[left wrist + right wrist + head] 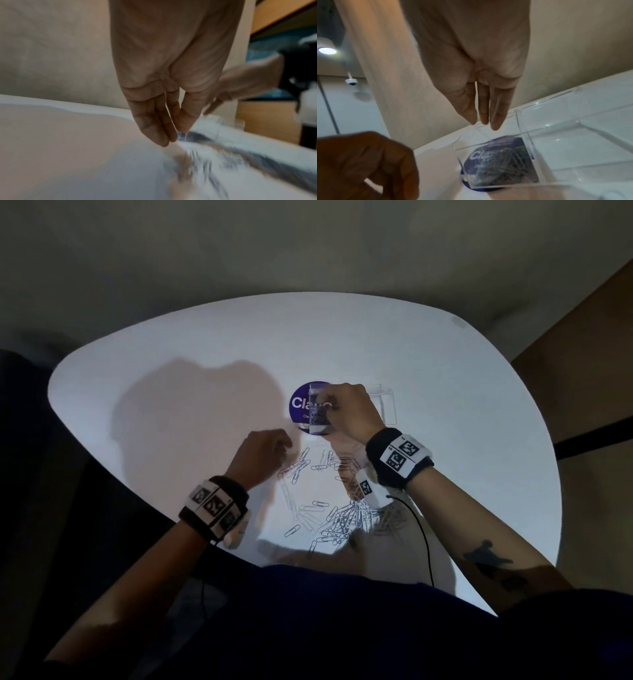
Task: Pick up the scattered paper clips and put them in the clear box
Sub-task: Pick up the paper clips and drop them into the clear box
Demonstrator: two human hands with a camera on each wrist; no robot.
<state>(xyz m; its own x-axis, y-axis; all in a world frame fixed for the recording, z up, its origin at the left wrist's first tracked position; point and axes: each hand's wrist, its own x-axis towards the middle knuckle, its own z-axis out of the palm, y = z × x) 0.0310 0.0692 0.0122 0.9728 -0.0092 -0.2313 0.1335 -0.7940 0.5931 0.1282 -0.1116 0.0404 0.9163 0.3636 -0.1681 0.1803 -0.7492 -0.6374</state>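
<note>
Two hands work over a white rounded table [445, 392]. At about one o'clock of the clip pile, the right hand [349, 409] hangs over the clear box [498, 166], fingers [496, 115] straight and together, holding nothing. At ten o'clock, the left hand [260, 457] pinches something blurred. Scattered paper clips [335, 518] lie nearer the body. Beige walls surround.

Dim room; light is falling brightly on the white table [428, 364], casting a broad shadow [191, 412] leftward. Motion blur is smearing the left wrist view. A ceiling lamp [327, 50] is glowing.
</note>
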